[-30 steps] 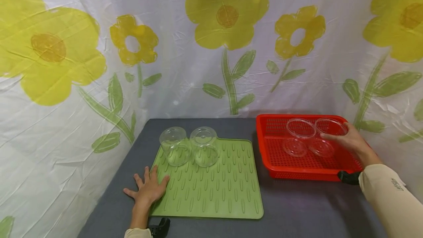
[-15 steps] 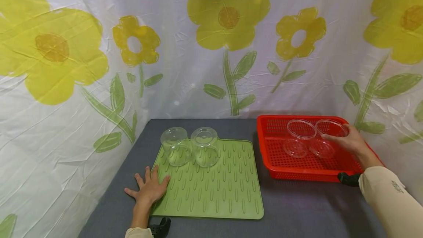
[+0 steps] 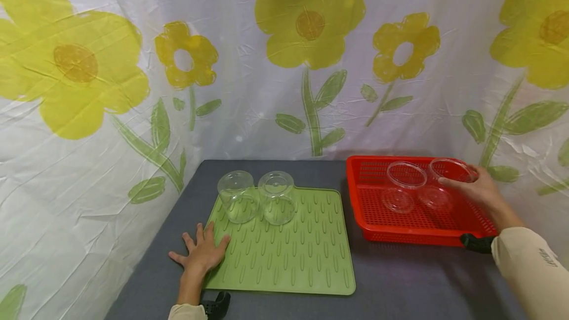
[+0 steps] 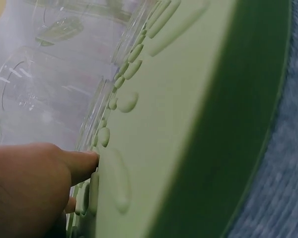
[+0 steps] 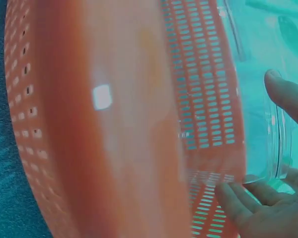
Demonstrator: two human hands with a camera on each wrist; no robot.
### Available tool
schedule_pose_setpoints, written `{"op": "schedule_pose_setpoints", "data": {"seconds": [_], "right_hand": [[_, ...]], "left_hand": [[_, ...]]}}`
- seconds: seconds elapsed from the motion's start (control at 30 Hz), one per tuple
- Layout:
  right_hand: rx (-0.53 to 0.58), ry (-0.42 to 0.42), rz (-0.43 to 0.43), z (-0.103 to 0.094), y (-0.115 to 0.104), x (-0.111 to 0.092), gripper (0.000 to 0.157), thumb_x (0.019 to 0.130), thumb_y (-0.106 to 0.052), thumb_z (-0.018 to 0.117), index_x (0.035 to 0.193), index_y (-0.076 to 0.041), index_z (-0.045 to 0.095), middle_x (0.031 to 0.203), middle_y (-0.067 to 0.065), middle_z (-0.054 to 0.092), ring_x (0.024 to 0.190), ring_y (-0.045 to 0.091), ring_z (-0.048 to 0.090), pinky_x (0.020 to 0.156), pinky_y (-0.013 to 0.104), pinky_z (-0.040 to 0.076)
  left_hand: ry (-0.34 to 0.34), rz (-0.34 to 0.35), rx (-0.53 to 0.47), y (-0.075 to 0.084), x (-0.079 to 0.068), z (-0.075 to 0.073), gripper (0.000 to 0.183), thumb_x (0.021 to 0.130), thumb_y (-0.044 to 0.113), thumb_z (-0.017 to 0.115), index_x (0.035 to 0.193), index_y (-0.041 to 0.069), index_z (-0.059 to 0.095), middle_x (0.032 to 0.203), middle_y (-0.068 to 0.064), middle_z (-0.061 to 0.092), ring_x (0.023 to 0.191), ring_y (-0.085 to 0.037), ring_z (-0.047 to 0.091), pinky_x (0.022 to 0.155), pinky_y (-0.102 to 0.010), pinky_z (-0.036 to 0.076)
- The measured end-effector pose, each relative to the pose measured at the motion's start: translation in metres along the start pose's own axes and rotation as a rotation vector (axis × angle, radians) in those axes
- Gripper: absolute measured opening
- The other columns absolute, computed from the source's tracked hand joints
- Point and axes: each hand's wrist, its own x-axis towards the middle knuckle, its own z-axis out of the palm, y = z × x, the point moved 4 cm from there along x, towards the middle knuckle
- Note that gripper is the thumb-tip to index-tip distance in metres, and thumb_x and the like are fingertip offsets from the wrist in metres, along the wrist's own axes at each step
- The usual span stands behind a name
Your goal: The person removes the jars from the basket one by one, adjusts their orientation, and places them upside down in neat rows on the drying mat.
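Note:
My right hand (image 3: 484, 191) grips a clear plastic jar (image 3: 434, 195) near its rim, over the right part of the red basket (image 3: 400, 235). In the right wrist view, thumb and fingers (image 5: 285, 96) stand on opposite sides of this jar (image 5: 258, 134). A second clear jar (image 3: 398, 200) stands mouth up in the basket, just left of the held one. My left hand (image 3: 201, 255) lies with spread fingers on the left edge of the green ridged mat (image 3: 306, 265). Two more clear jars (image 3: 238, 209) stand bottom up at the mat's back left.
A dark grey cloth (image 3: 400, 280) covers the table under mat and basket. Behind and on both sides hangs a white curtain (image 3: 235, 88) with yellow flowers, close to the basket's back and right.
My right hand and the jar in it have shifted slightly right, away from the other basket jar. My left hand keeps its place on the mat. The head view has shifted a little.

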Motion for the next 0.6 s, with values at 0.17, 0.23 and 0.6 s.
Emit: {"op": "schedule_pose_setpoints", "data": {"seconds": [0.17,0.23,0.6], "right_hand": [[-0.026,0.014,0.009,-0.007,-0.005,-0.002,0.108,0.097,-0.046,0.066,0.157,0.013,0.0,0.154,0.047,0.018,0.129,0.056,0.037,0.084,0.034,0.055],[-0.017,0.017,-0.005,-0.009,-0.007,-0.002,0.108,0.097,-0.046,0.065,0.158,0.011,-0.003,0.155,0.047,0.016,0.133,0.059,0.033,0.099,0.052,0.052],[0.071,0.048,-0.017,-0.021,-0.019,-0.004,0.108,0.097,-0.045,0.067,0.162,-0.002,-0.009,0.165,0.036,0.0,0.148,0.058,0.015,0.115,0.073,0.024]], "left_hand": [[-0.001,-0.001,0.013,0.001,0.0,0.0,0.086,0.103,0.057,0.045,0.164,0.008,0.009,0.167,-0.029,-0.01,0.147,-0.059,-0.026,0.097,-0.083,-0.03],[0.003,0.0,0.017,0.001,0.001,0.0,0.086,0.103,0.056,0.045,0.164,0.008,0.01,0.167,-0.029,-0.009,0.147,-0.06,-0.024,0.097,-0.084,-0.028],[0.007,0.009,0.013,0.0,0.003,-0.001,0.085,0.102,0.056,0.046,0.164,0.007,0.012,0.167,-0.029,-0.01,0.146,-0.061,-0.025,0.096,-0.085,-0.027]]}}
